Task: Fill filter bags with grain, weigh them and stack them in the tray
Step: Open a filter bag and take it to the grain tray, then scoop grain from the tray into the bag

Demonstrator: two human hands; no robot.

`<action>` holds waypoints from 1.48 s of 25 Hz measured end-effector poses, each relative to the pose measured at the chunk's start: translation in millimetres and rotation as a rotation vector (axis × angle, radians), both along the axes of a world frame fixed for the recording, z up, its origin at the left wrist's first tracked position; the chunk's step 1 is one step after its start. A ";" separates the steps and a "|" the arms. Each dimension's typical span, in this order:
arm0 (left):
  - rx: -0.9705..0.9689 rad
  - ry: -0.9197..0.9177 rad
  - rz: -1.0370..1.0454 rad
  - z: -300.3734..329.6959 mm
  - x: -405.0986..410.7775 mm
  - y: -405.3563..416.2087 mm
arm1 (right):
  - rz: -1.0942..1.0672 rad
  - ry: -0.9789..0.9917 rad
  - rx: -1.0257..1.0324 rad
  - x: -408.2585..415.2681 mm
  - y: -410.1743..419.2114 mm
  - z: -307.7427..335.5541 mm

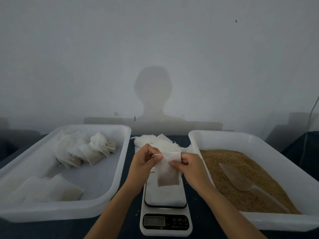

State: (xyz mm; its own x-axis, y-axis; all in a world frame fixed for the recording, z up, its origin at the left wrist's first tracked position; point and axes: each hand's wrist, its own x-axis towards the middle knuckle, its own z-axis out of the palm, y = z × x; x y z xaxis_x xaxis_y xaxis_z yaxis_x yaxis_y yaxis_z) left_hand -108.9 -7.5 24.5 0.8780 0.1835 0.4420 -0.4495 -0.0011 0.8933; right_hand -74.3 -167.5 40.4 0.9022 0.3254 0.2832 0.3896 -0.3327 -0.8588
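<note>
Pale bare wall [86, 49], dim light

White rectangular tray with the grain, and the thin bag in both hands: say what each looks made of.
White rectangular tray of grain: likely plastic, with smooth, faintly glossy walls and rounded moulded corners. Thin white filter bag: probably fine paper or nonwoven fabric, matte and translucent, since the dark fill shows through its lower half.

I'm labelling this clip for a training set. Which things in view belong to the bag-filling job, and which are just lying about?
In the job:
filter bag, gripped by left hand and right hand
scale
grain tray with scoop
left tray of filled bags
pile of empty bags

Lying about:
cable at right
</note>
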 end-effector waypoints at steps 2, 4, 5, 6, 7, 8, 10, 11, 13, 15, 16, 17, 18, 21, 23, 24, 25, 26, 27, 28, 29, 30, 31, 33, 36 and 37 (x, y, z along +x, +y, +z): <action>-0.014 0.020 0.079 -12.8 3.1 1.1 | -0.005 -0.065 -0.017 3.1 4.9 -11.4; 0.001 0.043 0.145 -26.0 6.9 -0.9 | -0.023 -0.078 -0.036 5.3 8.4 -23.1; 0.010 0.056 0.166 -31.8 8.7 -2.5 | -0.032 -0.069 -0.039 6.7 9.2 -29.7; 0.019 0.069 0.182 -36.9 10.5 -4.2 | -0.046 -0.062 -0.045 8.5 9.7 -36.3; 0.032 0.081 0.198 -41.2 12.0 -5.7 | -0.064 -0.064 -0.050 9.8 9.9 -42.9; 0.045 0.090 0.211 -44.7 13.1 -7.1 | -0.086 -0.071 -0.052 10.8 10.0 -49.4; 0.055 0.111 0.191 -50.9 13.9 -8.2 | -0.100 -0.074 -0.008 11.7 10.4 -60.2; 0.057 0.123 0.162 -53.6 13.8 -7.9 | -0.085 -0.061 0.032 11.3 10.8 -63.5; 0.063 0.145 0.110 -59.6 12.9 -5.2 | -0.050 -0.020 0.110 10.5 11.3 -67.7; 0.063 0.159 0.102 -64.5 10.8 -0.8 | -0.056 0.000 0.170 11.4 11.2 -69.7; 0.068 0.160 0.115 -65.0 10.2 1.5 | -0.065 -0.006 0.191 11.9 11.2 -69.0; 0.077 0.158 0.138 -64.8 9.8 3.8 | -0.073 -0.026 0.206 12.5 10.9 -67.7; 0.084 0.156 0.162 -64.6 10.1 6.4 | -0.080 -0.050 0.223 13.5 10.0 -66.1; 0.055 0.143 0.205 -65.8 9.3 13.5 | -0.109 -0.110 0.290 17.1 5.5 -62.6; 0.044 0.137 0.223 -66.8 8.6 17.0 | -0.129 -0.131 0.335 17.8 2.2 -62.2; 0.037 0.135 0.236 -66.9 8.8 18.5 | -0.137 -0.137 0.351 17.7 1.1 -62.9; 0.026 0.131 0.248 -66.9 9.1 20.1 | -0.142 -0.141 0.360 17.4 0.4 -64.0; 0.013 0.125 0.260 -67.1 9.7 21.6 | -0.143 -0.142 0.363 16.8 0.1 -65.4; 0.004 0.122 0.269 -67.5 10.2 22.7 | -0.143 -0.139 0.362 16.3 0.0 -66.9; 0.001 0.120 0.276 -67.9 10.5 23.3 | -0.141 -0.134 0.359 16.1 -0.1 -68.0; 0.004 0.119 0.278 -68.4 10.4 23.6 | -0.140 -0.131 0.355 16.3 0.1 -68.9; 0.011 0.118 0.275 -69.3 10.2 23.4 | -0.139 -0.131 0.349 16.7 0.2 -69.4; 0.018 0.118 0.269 -70.0 10.2 23.2 | -0.139 -0.133 0.343 17.2 0.3 -69.7; 0.028 0.122 0.258 -70.4 10.6 22.4 | -0.140 -0.134 0.327 18.6 0.0 -70.4; 0.067 0.151 0.247 -71.8 12.6 19.4 | -0.129 -0.102 0.283 21.4 -0.3 -73.0; 0.101 0.176 0.236 -72.7 13.4 18.1 | -0.129 -0.075 0.264 22.6 0.2 -74.4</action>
